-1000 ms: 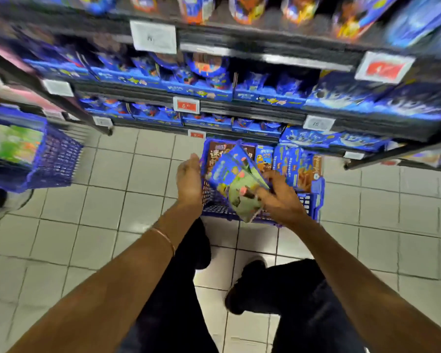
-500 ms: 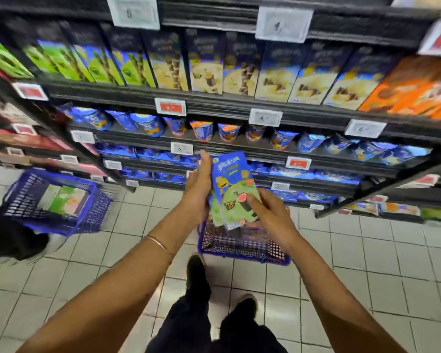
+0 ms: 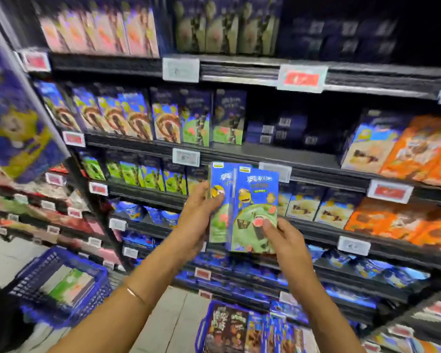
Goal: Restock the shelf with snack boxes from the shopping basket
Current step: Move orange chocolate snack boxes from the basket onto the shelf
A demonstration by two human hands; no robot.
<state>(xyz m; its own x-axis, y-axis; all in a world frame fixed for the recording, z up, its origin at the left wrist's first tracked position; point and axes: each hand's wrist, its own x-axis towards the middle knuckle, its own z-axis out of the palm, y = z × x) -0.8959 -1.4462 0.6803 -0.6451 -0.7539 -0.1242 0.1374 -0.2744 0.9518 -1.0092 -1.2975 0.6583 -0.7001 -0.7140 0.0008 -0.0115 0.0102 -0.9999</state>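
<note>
The left hand (image 3: 199, 220) is wrapping its grip round the left edge of two green-and-blue snack boxes (image 3: 242, 205) while the right hand (image 3: 283, 240) is pinching their lower right corner. That's keeping the pair upright and facing out, likely for shelving. They're hovering before the shelf (image 3: 290, 155), above the shopping basket (image 3: 201, 326). A second basket (image 3: 36, 266) is sitting far left, and matching green boxes (image 3: 214, 128) are standing beside a bare gap, with nothing seeming to block it.
</note>
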